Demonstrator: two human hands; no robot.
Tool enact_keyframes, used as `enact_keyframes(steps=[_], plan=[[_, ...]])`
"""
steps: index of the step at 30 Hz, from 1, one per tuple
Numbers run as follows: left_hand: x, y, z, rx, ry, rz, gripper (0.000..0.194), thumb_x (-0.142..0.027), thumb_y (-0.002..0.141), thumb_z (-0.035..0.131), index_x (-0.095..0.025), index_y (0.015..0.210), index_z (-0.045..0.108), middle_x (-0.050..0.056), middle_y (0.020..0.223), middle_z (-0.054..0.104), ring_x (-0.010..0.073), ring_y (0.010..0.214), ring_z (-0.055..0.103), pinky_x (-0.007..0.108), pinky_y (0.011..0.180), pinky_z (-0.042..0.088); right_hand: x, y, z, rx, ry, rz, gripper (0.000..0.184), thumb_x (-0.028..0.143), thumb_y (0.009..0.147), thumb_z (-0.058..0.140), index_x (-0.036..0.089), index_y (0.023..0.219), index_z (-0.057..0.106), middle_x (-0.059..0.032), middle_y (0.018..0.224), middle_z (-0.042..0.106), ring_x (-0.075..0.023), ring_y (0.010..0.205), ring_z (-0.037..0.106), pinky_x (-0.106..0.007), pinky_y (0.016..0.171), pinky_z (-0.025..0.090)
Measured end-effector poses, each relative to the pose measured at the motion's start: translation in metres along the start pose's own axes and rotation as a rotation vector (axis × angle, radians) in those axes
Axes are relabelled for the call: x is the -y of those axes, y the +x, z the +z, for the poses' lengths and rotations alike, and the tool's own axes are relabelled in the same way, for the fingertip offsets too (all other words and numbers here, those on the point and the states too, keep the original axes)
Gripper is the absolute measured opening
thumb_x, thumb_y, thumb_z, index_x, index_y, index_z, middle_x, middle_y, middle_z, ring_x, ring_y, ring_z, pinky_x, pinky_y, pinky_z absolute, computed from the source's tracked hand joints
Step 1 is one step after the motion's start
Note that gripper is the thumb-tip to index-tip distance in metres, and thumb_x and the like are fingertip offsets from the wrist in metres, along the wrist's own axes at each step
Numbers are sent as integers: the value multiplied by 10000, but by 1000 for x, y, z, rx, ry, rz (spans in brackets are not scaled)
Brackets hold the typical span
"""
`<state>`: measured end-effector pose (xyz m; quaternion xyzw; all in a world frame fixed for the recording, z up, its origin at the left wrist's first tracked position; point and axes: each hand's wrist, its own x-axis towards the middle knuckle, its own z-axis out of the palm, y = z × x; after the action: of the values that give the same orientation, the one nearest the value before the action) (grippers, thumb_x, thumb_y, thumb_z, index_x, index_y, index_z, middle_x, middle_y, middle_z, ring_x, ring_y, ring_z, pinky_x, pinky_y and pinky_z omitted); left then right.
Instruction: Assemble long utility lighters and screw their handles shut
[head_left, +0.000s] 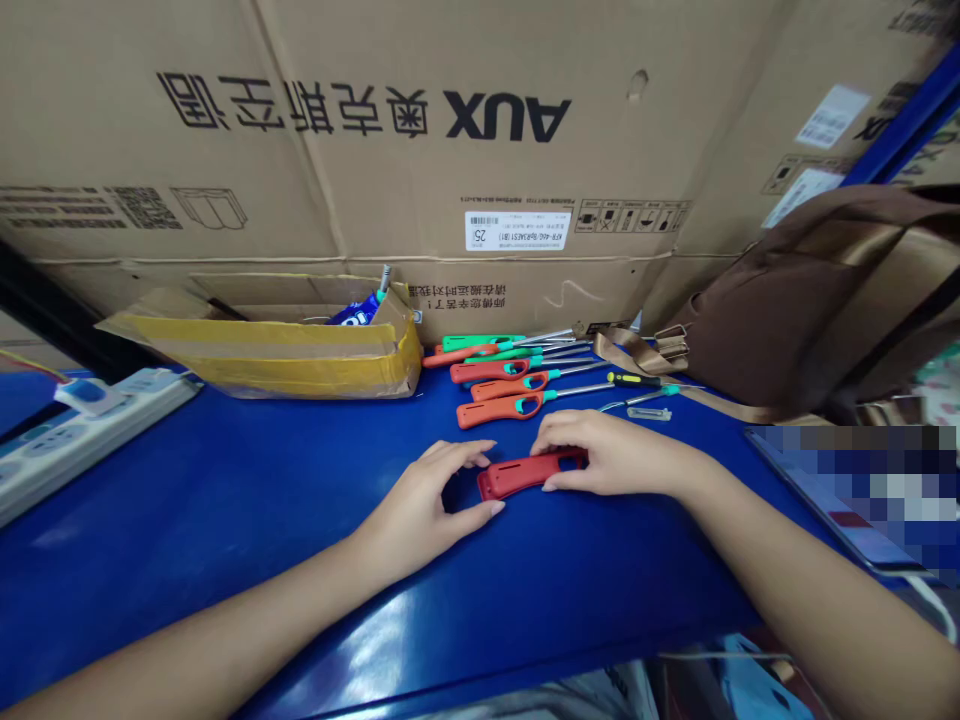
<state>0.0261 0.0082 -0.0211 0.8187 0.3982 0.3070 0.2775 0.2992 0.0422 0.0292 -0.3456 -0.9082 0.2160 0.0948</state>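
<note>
On the blue table lies a red lighter handle shell [525, 474], its trigger opening partly covered by fingers. My right hand [619, 452] is closed around its right end, thumb on the near side and fingers on the far side. Thumb and fingers apart, my left hand [420, 505] curves open around the shell's left end; whether a fingertip touches it I cannot tell. Just beyond, several long-necked lighters [499, 408] with orange, red and green handles lie in a row, metal tubes pointing right. A yellow-and-black screwdriver [634, 380] rests by their tips, near a small clear plastic piece [649, 414].
A yellow-taped cardboard box [300, 360] stands at the back left, with a blue packet inside. A white power strip [82, 430] runs along the left. A brown bag [795, 300] and a tablet-like device [832, 500] are at right. Large cardboard [360, 190] walls the back.
</note>
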Motion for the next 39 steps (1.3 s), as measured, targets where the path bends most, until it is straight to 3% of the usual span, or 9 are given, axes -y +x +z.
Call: enact_keyframes(steps=[6,11,17,23,27,31,33,37,39], plan=[[3,0,2,-20,7,28,489,-239,876,744,-221,1341,595,51,1150,723,213,1071,660,386,989,528,-3,3,4,-31,80,-24,178,271,974,622,160,1069,723,-71,1033,708,-175,912,658,-289,833,505],[5,0,2,-52,9,18,459,-214,870,738,-206,1311,613,49,1111,740,205,1026,684,373,961,550,-6,-1,1,17,16,-37,407,434,812,808,185,1119,711,-80,1125,677,-227,1020,650,-330,905,507],[9,-2,2,-82,31,11,477,-203,880,722,-208,1340,595,64,1151,731,203,1020,694,390,958,565,-4,-1,-1,3,34,-29,322,381,897,733,172,1139,705,-86,1116,700,-212,1001,665,-322,909,516],[16,0,0,-142,87,20,420,-231,891,718,-183,1293,604,76,1112,730,213,1006,699,399,932,576,-16,2,1,-193,-66,-26,240,215,1022,491,160,1052,723,-98,1042,758,-208,942,695,-328,882,520],[15,1,-3,-138,146,50,416,-215,900,710,-196,1300,596,66,1094,722,219,1013,682,411,925,568,-27,4,4,-259,-139,-15,255,178,1010,467,158,1012,721,-103,996,764,-223,896,698,-341,832,524],[14,2,-5,-136,227,57,338,-237,921,691,-183,1247,620,95,1175,711,251,1071,655,463,963,537,-21,2,1,-338,-77,-8,247,205,1012,486,157,996,728,-91,982,767,-203,882,697,-319,824,517],[14,2,-7,-140,281,54,330,-241,924,686,-179,1242,625,106,1191,709,272,1086,645,493,973,520,-12,1,0,-289,20,-29,237,226,1014,505,163,983,731,-72,963,766,-176,870,695,-288,824,514],[16,4,-10,-140,328,30,322,-253,929,675,-191,1243,636,100,1153,720,284,1070,642,491,943,522,5,3,9,-51,155,-83,216,236,1007,532,183,947,733,-39,937,756,-152,868,684,-264,829,508],[15,4,-10,-144,327,31,325,-269,937,663,-204,1254,633,96,1176,714,283,1088,636,486,952,518,7,7,18,-17,142,-100,197,230,1002,540,187,950,726,-36,931,743,-155,867,672,-272,826,503]])
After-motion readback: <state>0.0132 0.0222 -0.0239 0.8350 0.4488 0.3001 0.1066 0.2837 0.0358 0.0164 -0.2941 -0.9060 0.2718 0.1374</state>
